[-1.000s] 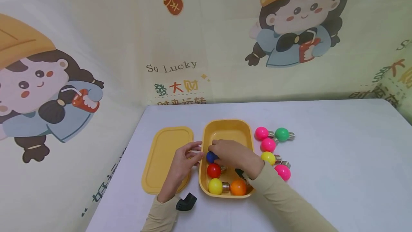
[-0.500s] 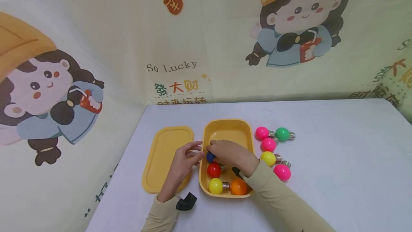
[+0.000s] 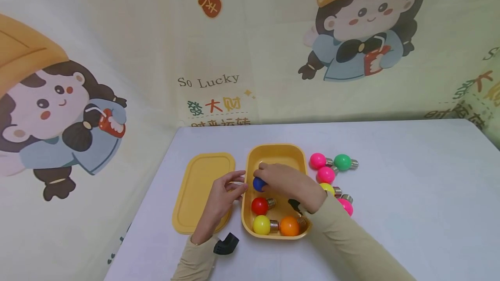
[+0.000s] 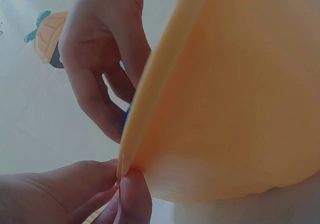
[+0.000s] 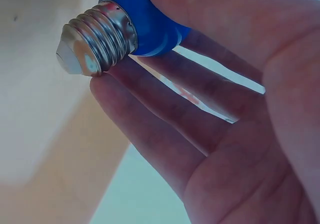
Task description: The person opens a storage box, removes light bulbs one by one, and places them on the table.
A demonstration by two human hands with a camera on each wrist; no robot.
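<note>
A blue bulb (image 3: 258, 183) with a silver screw base sits gripped over the yellow box (image 3: 275, 155).

The far half of the box (image 3: 297, 158) lies open, while its near half is crowded by red, yellow and orange bulbs (image 3: 259, 206). Left of it the lid (image 3: 195, 185) blocks the worktop (image 3: 410, 177); loose bulbs (image 3: 342, 162) crowd its right side. Beyond them, the right of the frame is bare.

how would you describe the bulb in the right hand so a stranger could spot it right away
Find the open yellow box in the middle of the white table. Over its left side, the right hand holds one small bulb with a silver screw base. It is the only blue bulb; those around it are red, yellow, orange, pink or green.
</note>
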